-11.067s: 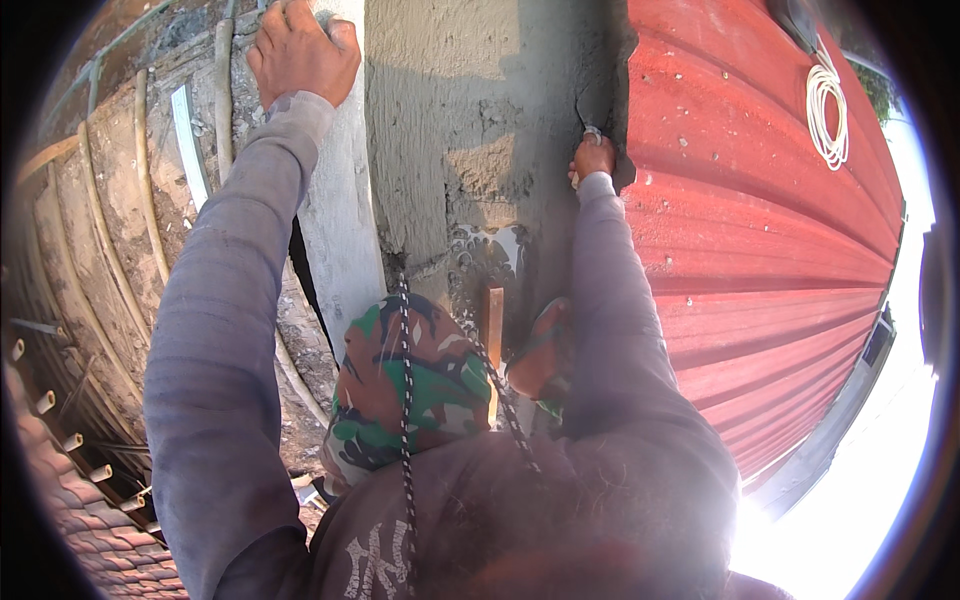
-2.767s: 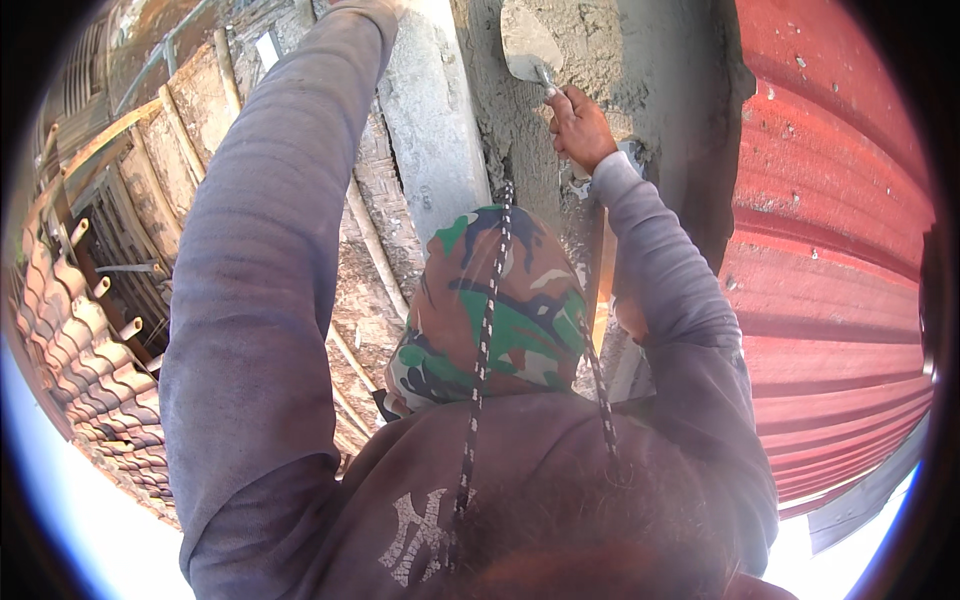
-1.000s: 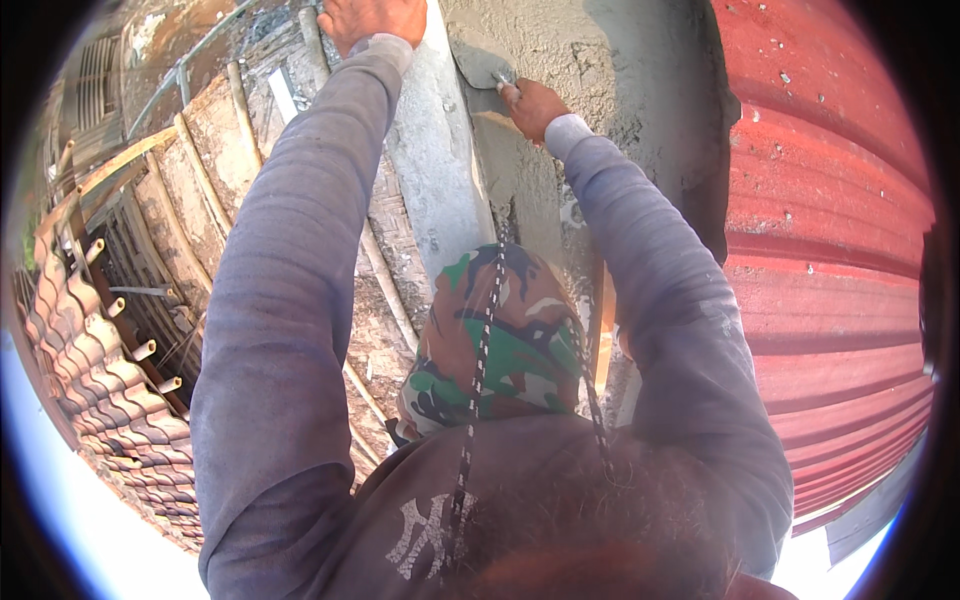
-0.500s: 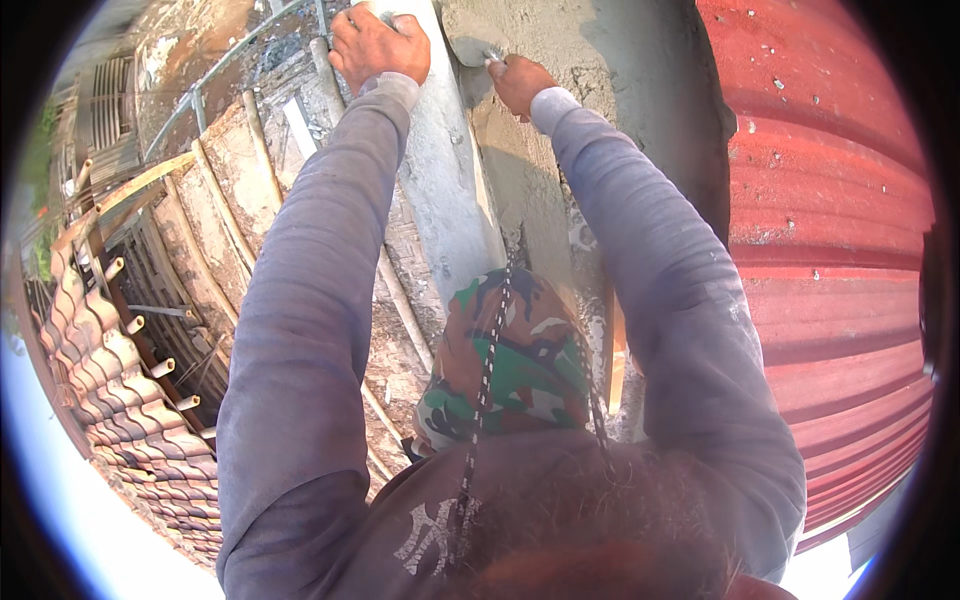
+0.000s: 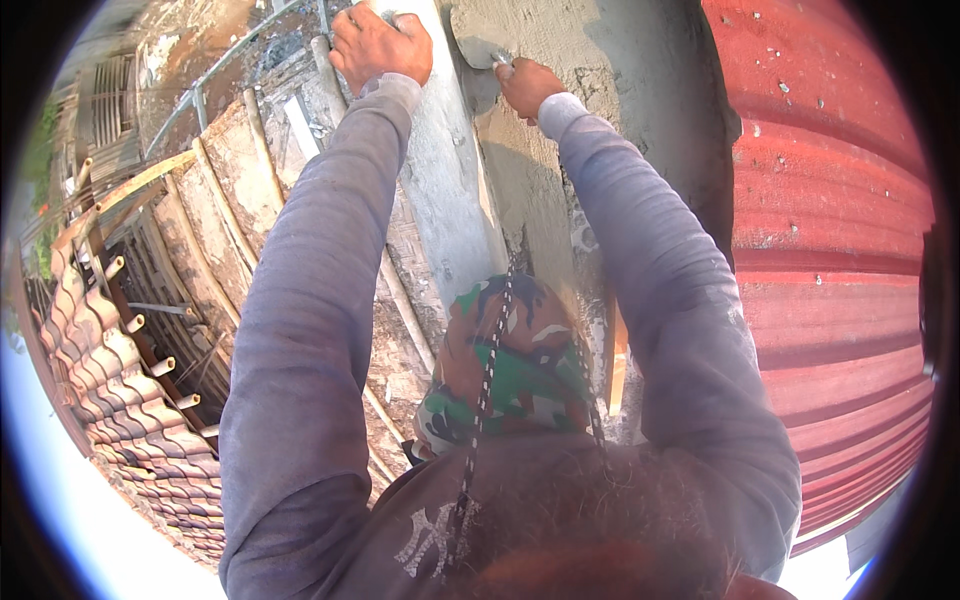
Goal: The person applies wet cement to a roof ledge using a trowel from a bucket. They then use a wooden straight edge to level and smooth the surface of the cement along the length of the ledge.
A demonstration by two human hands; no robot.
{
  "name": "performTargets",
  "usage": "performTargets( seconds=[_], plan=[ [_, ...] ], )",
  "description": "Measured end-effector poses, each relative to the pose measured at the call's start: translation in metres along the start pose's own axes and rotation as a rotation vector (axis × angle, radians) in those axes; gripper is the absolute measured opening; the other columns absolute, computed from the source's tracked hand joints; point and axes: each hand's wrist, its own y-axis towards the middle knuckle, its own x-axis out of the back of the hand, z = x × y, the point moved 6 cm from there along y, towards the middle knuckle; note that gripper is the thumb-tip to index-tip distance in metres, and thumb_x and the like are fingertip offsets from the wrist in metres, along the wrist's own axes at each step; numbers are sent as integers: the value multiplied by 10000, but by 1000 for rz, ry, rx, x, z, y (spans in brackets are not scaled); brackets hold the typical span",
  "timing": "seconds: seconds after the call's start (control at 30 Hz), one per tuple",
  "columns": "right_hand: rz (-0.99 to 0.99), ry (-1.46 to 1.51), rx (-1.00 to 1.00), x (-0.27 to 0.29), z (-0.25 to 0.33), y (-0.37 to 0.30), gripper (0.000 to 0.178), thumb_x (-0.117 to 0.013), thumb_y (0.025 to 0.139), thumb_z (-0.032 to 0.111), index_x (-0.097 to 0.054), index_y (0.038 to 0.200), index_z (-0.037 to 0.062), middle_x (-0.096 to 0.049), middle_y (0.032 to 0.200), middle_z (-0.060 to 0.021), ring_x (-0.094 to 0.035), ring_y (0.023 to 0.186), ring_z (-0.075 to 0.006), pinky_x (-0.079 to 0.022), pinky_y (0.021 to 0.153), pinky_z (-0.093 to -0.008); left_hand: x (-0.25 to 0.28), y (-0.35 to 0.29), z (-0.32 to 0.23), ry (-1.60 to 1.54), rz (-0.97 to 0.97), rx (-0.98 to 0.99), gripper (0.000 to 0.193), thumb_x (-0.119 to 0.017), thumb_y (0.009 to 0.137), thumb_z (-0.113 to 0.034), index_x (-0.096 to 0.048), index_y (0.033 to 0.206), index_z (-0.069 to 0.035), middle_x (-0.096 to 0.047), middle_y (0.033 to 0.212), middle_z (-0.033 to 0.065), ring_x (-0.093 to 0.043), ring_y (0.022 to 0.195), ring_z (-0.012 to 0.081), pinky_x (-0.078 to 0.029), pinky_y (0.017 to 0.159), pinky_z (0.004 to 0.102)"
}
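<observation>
At the top, my left hand is curled over the upper part of a long pale grey board, its fingertips partly hidden. The board runs along the left edge of a wet grey mortar surface. Just right of the board, my right hand is closed round the handle of a trowel. Its grey blade lies against the mortar, close to the board's edge, and blends in with it. The mortar looks smooth and darker on the right, rougher and lighter near my right hand.
Red corrugated metal sheeting fills the right side, with small crumbs on it. To the left lie wooden poles, a woven panel and a curved roof of clay tiles. A camouflage cloth and a patterned cord hang below my arms.
My right hand and the trowel have shifted very slightly right, much as the whole mortar surface has in the picture. My left hand keeps its place on the board.
</observation>
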Motion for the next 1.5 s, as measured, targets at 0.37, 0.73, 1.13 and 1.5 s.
performTargets(
  seconds=[0.37, 0.73, 1.13, 1.5],
  plan=[
    [87, -106, 62, 17, 19, 44, 631, -444, 1110, 494, -667, 1180, -92, -709, 785, -212, -698, 588, -310, -601, 633, -491, 9, -4, -6, -14, -56, 10, 528, -613, 916, -314, -565, 1336, 2, -563, 1354, 259, -525, 1319, 429, -377, 1135, 553],
    [179, -182, 51, -88, -135, -189, 473, -492, 1103, 415, -592, 1209, -36, -721, 1033, -376, -698, 1022, -560, -531, 943, -617, 12, 1, -8, 9, -65, 51, 501, -650, 910, -271, -561, 1330, -12, -614, 1329, 249, -589, 1239, 460, -456, 1066, 556],
    [98, -126, 43, -87, -145, -202, 482, -501, 1098, 426, -613, 1197, -33, -722, 1045, -371, -693, 1035, -556, -528, 942, -612, 9, 2, -12, 2, -67, 39, 466, -656, 914, -281, -588, 1285, -7, -604, 1346, 255, -581, 1266, 460, -450, 1069, 569],
    [262, -211, -104, -111, -196, -309, 487, -494, 1103, 446, -573, 1290, 3, -735, 1132, -336, -712, 1093, -508, -541, 959, -576, 4, 2, 1, -1, 117, 45, 636, -541, 975, -396, -479, 1472, -5, -445, 1500, 236, -458, 1420, 377, -286, 1213, 515]
  ],
)
